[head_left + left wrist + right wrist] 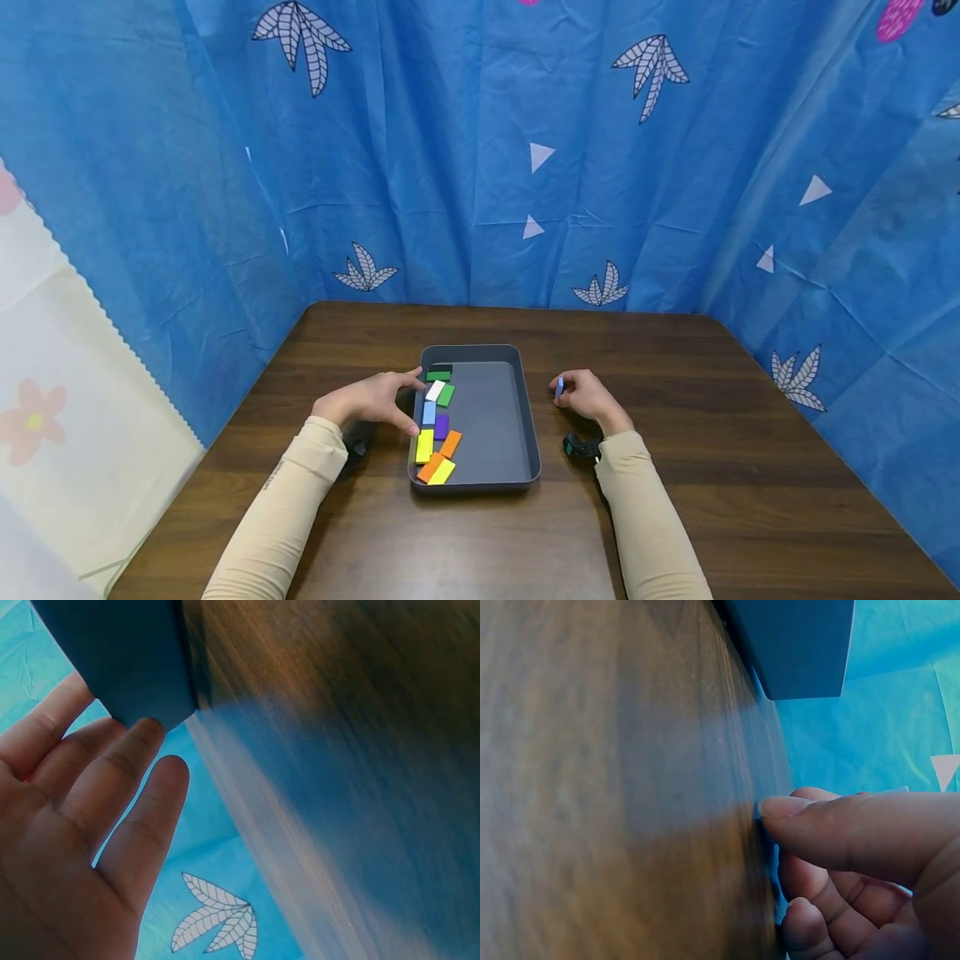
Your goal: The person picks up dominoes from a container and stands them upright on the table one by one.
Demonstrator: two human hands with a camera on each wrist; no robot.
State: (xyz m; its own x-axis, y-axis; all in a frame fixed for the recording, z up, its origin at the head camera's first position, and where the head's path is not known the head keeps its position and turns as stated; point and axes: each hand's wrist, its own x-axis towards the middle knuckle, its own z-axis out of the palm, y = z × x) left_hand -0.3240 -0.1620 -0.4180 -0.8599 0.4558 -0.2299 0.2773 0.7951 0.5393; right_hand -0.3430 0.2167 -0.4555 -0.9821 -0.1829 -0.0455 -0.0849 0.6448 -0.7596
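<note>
A dark grey tray (487, 417) lies on the table, with several small coloured blocks grouped along its left side. Fingers spread, my left hand (375, 398) is at the tray's left wall, thumb and index finger by the rim. The left wrist view shows its fairly straight fingers (154, 817) beside the tray's outer wall (135, 660). To the right of the tray, my right hand (592, 398) pinches a small blue block (559, 387) between thumb and fingers, low over the table. In the right wrist view the thumb (840, 829) mostly hides that block.
Inside the tray lie a white block (435, 391), a purple block (442, 427), and green, light blue, yellow and orange ones. A dark wrist strap (583, 447) is on my right wrist. The brown wooden table (645, 350) ends at a blue patterned curtain (465, 167).
</note>
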